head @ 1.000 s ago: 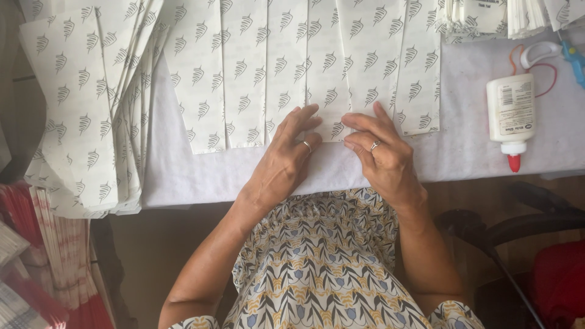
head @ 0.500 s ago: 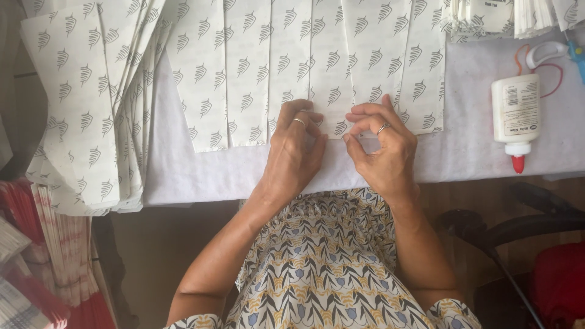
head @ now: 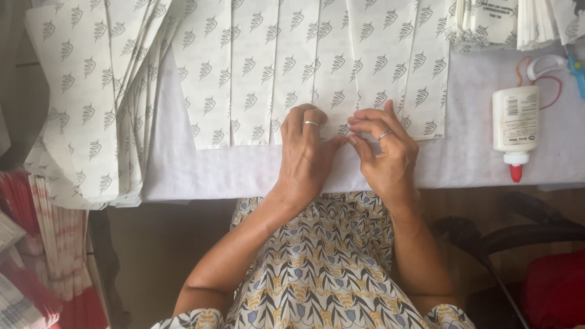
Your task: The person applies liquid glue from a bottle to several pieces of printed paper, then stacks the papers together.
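Both hands are pinching the near edge of a patterned paper sheet point(head: 332, 91) on the desk point(head: 201, 173): left hand point(head: 308, 152) and right hand point(head: 384, 152), fingertips meeting, likely folding; pressing the crease comes next.

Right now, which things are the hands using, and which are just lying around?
In use:
- left hand and right hand, fingertips meeting on the near edge of the patterned paper sheets
- white table cover under the sheets

Lying about:
- glue bottle, on its side, red tip toward the person
- fanned paper stack at the left
- red paper pile, lower left
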